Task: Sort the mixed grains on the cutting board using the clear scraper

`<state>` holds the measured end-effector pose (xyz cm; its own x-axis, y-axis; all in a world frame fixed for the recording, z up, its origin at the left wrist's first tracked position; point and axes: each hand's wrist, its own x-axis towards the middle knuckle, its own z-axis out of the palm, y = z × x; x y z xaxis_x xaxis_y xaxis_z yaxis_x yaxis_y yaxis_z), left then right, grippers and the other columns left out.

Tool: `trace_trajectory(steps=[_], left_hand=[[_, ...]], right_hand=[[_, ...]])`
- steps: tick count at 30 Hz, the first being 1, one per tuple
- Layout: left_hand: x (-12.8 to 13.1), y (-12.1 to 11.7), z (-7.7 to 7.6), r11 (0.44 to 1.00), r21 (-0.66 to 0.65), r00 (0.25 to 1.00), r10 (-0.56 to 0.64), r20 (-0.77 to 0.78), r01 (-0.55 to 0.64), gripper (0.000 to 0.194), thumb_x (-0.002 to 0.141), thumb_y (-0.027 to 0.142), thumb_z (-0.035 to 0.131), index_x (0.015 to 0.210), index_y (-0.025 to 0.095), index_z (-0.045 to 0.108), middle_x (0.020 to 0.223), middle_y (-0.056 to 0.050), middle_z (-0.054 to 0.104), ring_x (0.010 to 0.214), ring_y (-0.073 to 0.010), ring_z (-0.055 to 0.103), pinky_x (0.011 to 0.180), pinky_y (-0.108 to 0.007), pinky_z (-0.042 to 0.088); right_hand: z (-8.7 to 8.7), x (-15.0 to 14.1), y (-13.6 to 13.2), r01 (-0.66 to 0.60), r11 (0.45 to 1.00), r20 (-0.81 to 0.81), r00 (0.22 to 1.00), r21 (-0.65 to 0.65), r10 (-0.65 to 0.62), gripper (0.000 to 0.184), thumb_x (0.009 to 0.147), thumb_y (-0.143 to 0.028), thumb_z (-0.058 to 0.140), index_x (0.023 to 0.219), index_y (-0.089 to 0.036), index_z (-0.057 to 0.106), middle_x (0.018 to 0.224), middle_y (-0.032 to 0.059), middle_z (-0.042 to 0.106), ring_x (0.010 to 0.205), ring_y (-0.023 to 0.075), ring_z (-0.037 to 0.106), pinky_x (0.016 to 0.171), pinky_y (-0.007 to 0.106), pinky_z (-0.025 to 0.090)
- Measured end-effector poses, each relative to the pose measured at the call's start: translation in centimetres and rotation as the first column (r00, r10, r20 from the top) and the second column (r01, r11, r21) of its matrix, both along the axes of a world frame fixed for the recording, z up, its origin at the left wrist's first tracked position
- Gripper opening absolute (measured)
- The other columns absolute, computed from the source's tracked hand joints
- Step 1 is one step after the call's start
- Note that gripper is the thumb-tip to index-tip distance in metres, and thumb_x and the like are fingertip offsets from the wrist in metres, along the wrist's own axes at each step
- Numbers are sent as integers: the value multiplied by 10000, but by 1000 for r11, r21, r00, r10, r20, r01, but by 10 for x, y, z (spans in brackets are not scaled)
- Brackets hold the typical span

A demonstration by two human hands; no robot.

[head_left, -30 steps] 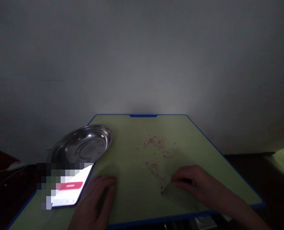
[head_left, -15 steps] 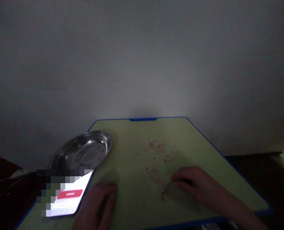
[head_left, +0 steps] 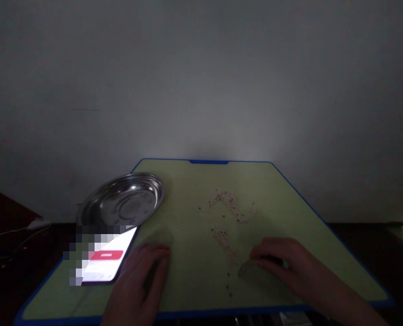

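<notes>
Right hand (head_left: 281, 256): lower right of the frame, low over the table (head_left: 188, 280), the forearm running off toward the lower right corner; thumb and fingertips come together, pinching the edge of a see-through piece (head_left: 257, 275).
Piece: lower right of centre, below the fingertips; thin and clear, its left edge near the lower end of the grains (head_left: 226, 197); too faint to tell its full shape.
Grains: pale, mixed with dark specks (head_left: 228, 274); an arched band right of centre, and a slanting streak below it, running down toward the piece.
Specks: most lie among the grains; one sits apart to the left of the band, and a few trail down the lower middle, left of the piece.
Left hand (head_left: 138, 280): lower left of centre, on or just above the table; fingers close together and slightly curved, thumb a little apart, nothing visible in the grasp.
Phone (head_left: 108, 267): lower left, just beside the left hand, screen lit white with a red bar; its left part is hidden by blurred blocks; whether hand and phone touch, I cannot tell.
Basin (head_left: 130, 206): left of centre, above the phone, shiny metal.
Table: pale green top, blue rim.
Wall (head_left: 201, 81): grey, filling the upper frame.
</notes>
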<state>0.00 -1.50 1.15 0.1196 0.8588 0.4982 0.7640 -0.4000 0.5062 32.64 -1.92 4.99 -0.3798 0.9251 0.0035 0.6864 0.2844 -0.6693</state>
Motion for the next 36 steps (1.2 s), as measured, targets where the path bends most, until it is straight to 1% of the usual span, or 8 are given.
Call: trace_trajectory(steps=[5,12,16,22,25,28,30,36], left_hand=[[0,0,1,1000,-1,1000,-19,0,19,169,909,392,532,963,297,661,965,-4,740,900,-230,708,789,-389,588],[0,-2,1,1000,-10,1000,-15,12,15,168,916,386,524,954,292,658,961,-4,734,889,-223,706,786,-374,583],[0,-1,1,1000,-14,1000,-17,6,17,166,913,378,527,955,286,659,951,-9,734,882,-224,708,761,-373,590],[2,1,3,1000,2,1000,-16,18,15,186,913,386,519,924,276,669,923,-17,739,865,-226,710,772,-387,594],[3,0,4,1000,-8,1000,-17,21,17,189,914,388,515,938,278,666,937,-18,739,873,-227,709,775,-386,591],[3,-1,5,1000,6,1000,-19,17,19,177,911,380,522,947,285,667,933,-11,741,872,-226,710,771,-386,592],[3,-1,5,1000,15,1000,-21,11,21,173,908,377,527,949,285,668,939,-12,743,872,-227,711,771,-387,593],[1,-2,1,1000,15,1000,-15,8,14,175,907,382,527,956,284,664,951,-12,740,880,-229,710,774,-384,591]], right_hand=[[-4,-3,-10,-25,999,5,1000,-24,25,173,956,-276,573,941,-264,744,907,24,735,851,187,674,759,297,505],[-9,-10,-5,-18,1000,4,1000,-19,18,164,956,-234,567,950,-244,731,917,26,728,855,178,670,773,297,505],[-14,-15,-6,-46,998,3,999,-35,46,154,952,-217,579,936,-247,730,890,13,722,838,167,667,755,283,496],[-8,-27,-11,-75,996,-21,997,-46,74,168,944,-172,585,956,-255,731,924,8,729,883,170,664,801,290,485],[-6,-25,-10,-78,996,-33,996,-38,77,163,947,-203,583,939,-262,734,897,9,723,863,170,663,791,294,490],[-7,-17,-9,-25,1000,-35,999,-16,25,162,953,-243,572,939,-260,732,897,16,722,844,174,664,765,298,501],[-9,-13,-8,-3,1000,-39,999,-14,2,172,955,-237,560,935,-255,731,896,22,722,836,173,667,750,295,504],[-14,-12,-5,-6,1000,-26,1000,-12,6,183,954,-212,551,949,-249,730,893,28,723,838,175,664,756,302,500]])
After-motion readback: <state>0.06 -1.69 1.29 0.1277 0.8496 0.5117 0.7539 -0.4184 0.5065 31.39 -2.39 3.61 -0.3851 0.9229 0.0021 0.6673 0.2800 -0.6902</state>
